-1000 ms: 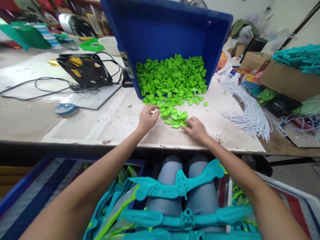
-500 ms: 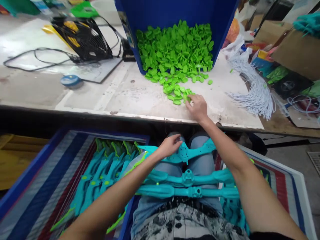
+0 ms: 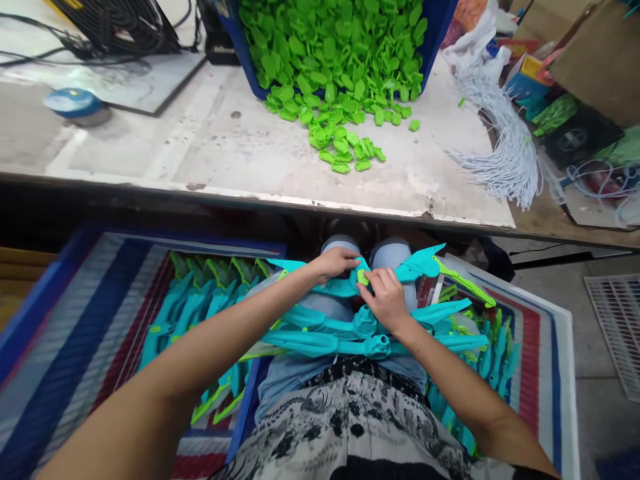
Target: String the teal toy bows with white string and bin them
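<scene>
My left hand (image 3: 334,263) grips a long teal plastic piece (image 3: 420,265) that lies across my knees. My right hand (image 3: 385,298) pinches a small green plastic part (image 3: 362,277) and presses it against the middle of that teal piece. Two more teal pieces (image 3: 370,337) rest across my lap just below. On the table above, a pile of the same green parts (image 3: 345,147) spills out of a tipped blue bin (image 3: 440,27).
A striped tub on my left holds several finished teal pieces (image 3: 200,307). More of them lie in a striped tub on my right (image 3: 530,373). A bundle of white cords (image 3: 510,153) lies on the table's right, a blue tape roll (image 3: 73,103) at its left.
Both hands have left the green pile on the table and come down to my lap. The right hand brought one green part; the left took hold of the teal piece.
</scene>
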The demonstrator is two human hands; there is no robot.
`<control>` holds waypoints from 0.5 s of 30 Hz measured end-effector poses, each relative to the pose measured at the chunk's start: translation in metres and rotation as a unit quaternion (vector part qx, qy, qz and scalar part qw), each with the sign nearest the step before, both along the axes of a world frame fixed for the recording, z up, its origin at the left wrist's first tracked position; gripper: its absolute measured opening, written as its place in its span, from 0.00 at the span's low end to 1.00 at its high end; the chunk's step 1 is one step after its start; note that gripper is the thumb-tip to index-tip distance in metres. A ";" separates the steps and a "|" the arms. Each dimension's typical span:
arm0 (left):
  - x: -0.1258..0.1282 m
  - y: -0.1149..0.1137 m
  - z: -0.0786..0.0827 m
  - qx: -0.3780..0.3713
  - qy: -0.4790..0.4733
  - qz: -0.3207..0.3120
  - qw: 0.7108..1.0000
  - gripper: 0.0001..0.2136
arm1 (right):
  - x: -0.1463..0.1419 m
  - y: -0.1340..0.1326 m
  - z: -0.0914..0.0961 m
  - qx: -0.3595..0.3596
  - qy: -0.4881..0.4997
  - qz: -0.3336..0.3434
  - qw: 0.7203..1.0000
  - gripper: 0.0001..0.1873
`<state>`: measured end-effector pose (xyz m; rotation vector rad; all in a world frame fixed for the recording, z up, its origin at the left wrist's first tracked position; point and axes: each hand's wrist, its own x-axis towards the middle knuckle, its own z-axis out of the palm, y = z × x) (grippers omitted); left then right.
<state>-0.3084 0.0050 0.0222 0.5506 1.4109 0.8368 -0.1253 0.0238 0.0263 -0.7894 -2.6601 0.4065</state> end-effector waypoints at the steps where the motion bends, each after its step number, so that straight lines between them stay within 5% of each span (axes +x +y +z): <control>1: 0.001 -0.001 -0.001 0.001 -0.005 0.010 1.000 0.16 | -0.002 -0.001 -0.001 -0.008 -0.008 -0.009 1.000 0.17; 9: -0.004 -0.011 -0.006 0.064 -0.015 -0.028 0.997 0.24 | -0.003 -0.003 0.001 -0.023 -0.013 -0.064 0.998 0.14; 13: -0.001 -0.013 -0.014 0.087 0.014 -0.026 0.996 0.29 | -0.003 0.009 0.006 -0.086 -0.019 -0.060 0.994 0.11; 15: 0.000 -0.013 -0.015 0.104 0.023 -0.033 0.994 0.29 | -0.006 0.017 0.009 -0.137 -0.062 -0.065 0.986 0.19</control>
